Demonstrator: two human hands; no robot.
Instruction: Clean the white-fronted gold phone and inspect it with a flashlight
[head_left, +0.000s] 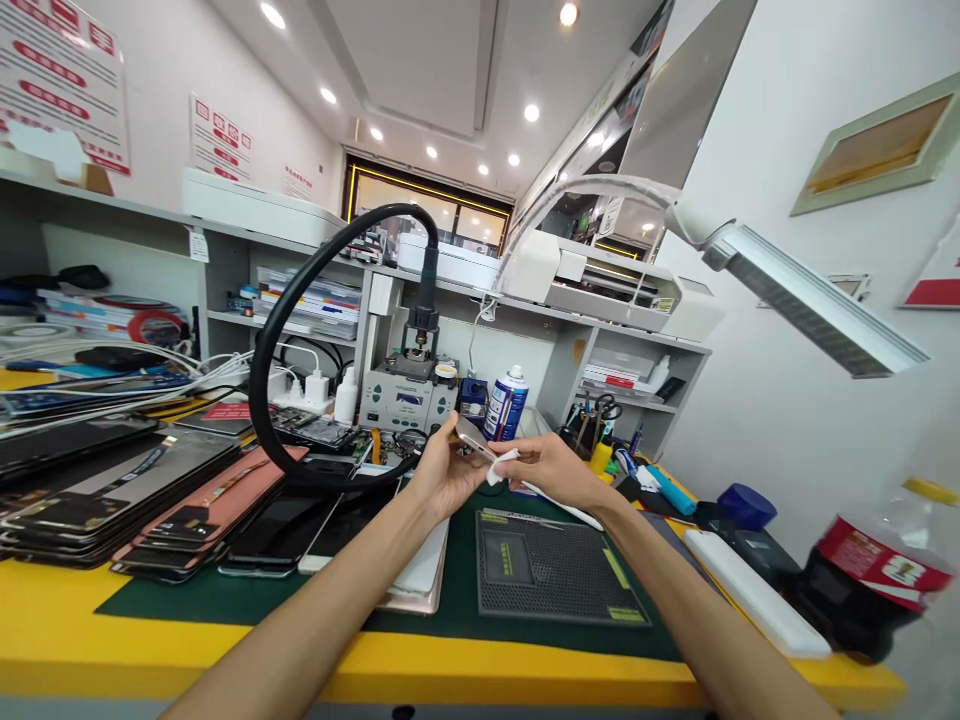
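My left hand (pixel 442 470) holds a slim, silvery smartphone (pixel 472 436), tilted up above the green work mat (pixel 187 600). In my right hand (pixel 551 468) a crumpled white tissue (pixel 501 468) is pinched between the fingers, touching the phone's lower right end. Part of the phone is hidden behind my fingers. Below the hands lies a dark perforated repair pad (pixel 555 570). Just behind them stands a blue and white spray can (pixel 507 403).
Stacked phone screens and tablets (pixel 120 490) cover the left side. A thick black hose (pixel 262 330) arches up from the grey rework station (pixel 409 400). At right are a cola bottle (pixel 877 570), a long white box (pixel 754 590) and an overhead lamp (pixel 817 300).
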